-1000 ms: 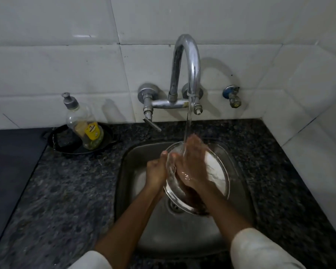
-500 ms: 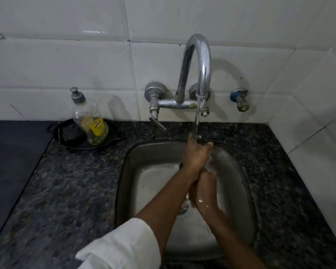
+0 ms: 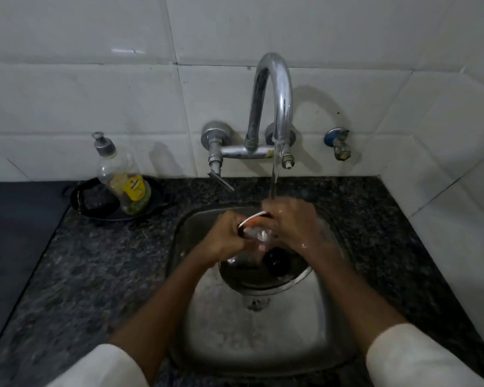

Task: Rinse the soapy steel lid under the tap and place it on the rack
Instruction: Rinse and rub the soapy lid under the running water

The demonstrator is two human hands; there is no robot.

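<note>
The desk (image 3: 67,275) is dark speckled stone, and the steel sink (image 3: 263,344) is set into it near the back wall. The tap (image 3: 274,88) curves out from that wall, and water runs down from it onto the hands.

The lid (image 3: 263,277) is over the middle of the sink, above the drain. It is tilted, with its dark knob (image 3: 277,263) facing up. Both hands hold it at its back edge. The left hand (image 3: 227,236) is closed on the rim. The right hand (image 3: 294,222) is closed over the top edge, right under the water.

A soap bottle (image 3: 123,180) stands in a black dish (image 3: 95,202) at the back left of the desk. No rack can be seen.

What could go wrong? The lid is wet and may still be soapy, so it could slip and bang into the sink. Water hitting the tilted lid could splash onto the desk or the white sleeves. The low front part may get missed, so soap could stay there. The wet lid could also drip on its way to the rack.
</note>
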